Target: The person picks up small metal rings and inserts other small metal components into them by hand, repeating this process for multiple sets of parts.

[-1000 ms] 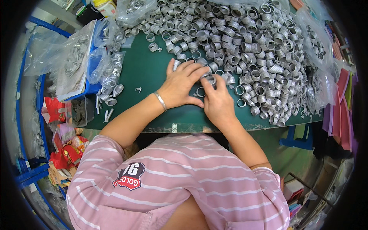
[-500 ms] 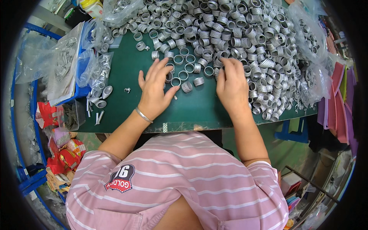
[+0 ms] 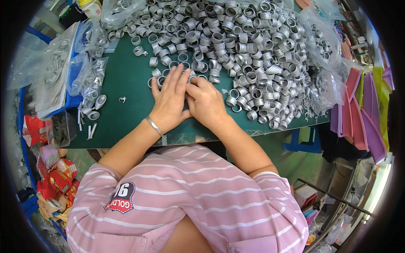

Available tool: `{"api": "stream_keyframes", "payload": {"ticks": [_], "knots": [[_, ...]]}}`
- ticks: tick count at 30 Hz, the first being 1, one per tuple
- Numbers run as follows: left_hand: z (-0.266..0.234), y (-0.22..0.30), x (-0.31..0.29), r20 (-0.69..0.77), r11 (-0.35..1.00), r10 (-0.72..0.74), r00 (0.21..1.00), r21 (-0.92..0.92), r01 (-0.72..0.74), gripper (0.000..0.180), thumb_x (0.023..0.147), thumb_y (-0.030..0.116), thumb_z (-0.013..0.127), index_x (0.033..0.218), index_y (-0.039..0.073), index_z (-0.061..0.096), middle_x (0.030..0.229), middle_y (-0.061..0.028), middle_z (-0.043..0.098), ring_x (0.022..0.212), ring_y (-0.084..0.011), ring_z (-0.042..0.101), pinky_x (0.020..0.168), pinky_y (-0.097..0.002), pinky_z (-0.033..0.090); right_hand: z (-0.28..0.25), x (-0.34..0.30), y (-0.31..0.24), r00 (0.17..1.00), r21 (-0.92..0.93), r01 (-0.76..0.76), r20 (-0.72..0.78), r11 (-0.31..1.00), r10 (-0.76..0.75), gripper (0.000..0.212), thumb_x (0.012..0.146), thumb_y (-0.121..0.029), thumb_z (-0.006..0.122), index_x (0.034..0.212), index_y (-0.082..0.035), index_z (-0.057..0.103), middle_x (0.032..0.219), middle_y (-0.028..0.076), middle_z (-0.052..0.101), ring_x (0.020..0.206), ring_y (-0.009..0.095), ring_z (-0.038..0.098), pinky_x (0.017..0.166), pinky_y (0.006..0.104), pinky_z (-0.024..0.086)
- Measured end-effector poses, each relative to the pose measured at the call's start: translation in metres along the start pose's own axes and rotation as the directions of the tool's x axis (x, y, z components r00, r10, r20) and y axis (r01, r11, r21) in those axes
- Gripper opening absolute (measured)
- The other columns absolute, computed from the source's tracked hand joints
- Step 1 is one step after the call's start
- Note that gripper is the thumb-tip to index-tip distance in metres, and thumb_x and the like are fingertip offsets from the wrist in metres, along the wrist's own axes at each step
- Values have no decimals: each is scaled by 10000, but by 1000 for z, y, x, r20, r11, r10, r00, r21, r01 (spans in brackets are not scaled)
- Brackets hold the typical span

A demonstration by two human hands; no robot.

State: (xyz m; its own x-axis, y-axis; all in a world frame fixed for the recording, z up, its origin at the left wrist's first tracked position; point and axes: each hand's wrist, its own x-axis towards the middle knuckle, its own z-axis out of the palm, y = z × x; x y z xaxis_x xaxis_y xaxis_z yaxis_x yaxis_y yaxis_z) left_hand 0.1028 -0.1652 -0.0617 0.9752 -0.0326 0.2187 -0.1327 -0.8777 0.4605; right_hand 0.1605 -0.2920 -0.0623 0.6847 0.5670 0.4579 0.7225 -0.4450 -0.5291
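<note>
My left hand (image 3: 168, 101) lies over the green table top with its fingers stretched out and slightly spread, pointing at a loose group of silver metal rings (image 3: 182, 57). Against its thumb side rests my right hand (image 3: 206, 100), its fingers bent inward, hiding whatever lies beneath them. Rings show just beyond both hands, some standing on edge with a round opening up, others on their ribbed sides. One grey ring (image 3: 154, 62) sits a little beyond the left fingertips. Behind and to the right spreads a large heap of the same rings (image 3: 263, 69).
Clear plastic bags (image 3: 322, 36) flank the heap. On the left are a blue tray (image 3: 74, 101) with papers and bags, short metal tubes (image 3: 92, 131) and a tiny metal piece (image 3: 122, 99). Coloured strips (image 3: 354, 114) hang at the right; a blue stool (image 3: 303, 141) stands below.
My right hand has moved left from the heap's edge to meet my left hand, its fingers now more bent. Rings that lay between the hands are bunched closer or covered. The view has shifted slightly.
</note>
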Motion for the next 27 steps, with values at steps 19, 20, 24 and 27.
{"api": "stream_keyframes", "payload": {"ticks": [19, 20, 24, 27], "knots": [[-4, 6, 3, -28, 999, -39, 999, 25, 40, 827, 656, 287, 747, 1329, 61, 323, 1388, -130, 306, 1300, -315, 266, 1011, -600, 119, -299, 125, 220, 506, 679, -117, -588, 725, 631, 202, 844, -225, 541, 861, -24, 558, 763, 87, 556, 640, 189, 555, 540, 332, 464], [-3, 3, 1, -31, 998, -51, 998, 32, 52, 819, 658, 286, 745, 1326, 60, 328, 1386, -131, 309, 1298, -315, 269, 1010, -600, 121, -299, 132, 226, 458, 343, -410, -724, 845, 516, 315, 845, -240, 535, 1015, 22, 577, 894, 119, 609, 822, 222, 584, 737, 353, 472], [-1, 1, 1, -57, 999, -18, 998, 31, 19, 807, 654, 283, 749, 1320, 78, 342, 1384, -127, 314, 1288, -308, 288, 998, -610, 142, -336, 100, 310, 857, -762, -492, -340, 421, 387, 479, 864, -335, 411, 1206, -13, 505, 1218, 229, 493, 1179, 364, 430, 998, 418, 320], [-1, -1, -1, -64, 999, -40, 997, 21, 41, 806, 647, 279, 757, 1317, 93, 349, 1382, -120, 312, 1290, -302, 285, 998, -613, 140, -307, 106, 298, 902, -774, -367, -431, 516, -6, 372, 847, -276, 488, 1136, -56, 567, 1133, 185, 551, 1101, 344, 490, 942, 410, 365]]}}
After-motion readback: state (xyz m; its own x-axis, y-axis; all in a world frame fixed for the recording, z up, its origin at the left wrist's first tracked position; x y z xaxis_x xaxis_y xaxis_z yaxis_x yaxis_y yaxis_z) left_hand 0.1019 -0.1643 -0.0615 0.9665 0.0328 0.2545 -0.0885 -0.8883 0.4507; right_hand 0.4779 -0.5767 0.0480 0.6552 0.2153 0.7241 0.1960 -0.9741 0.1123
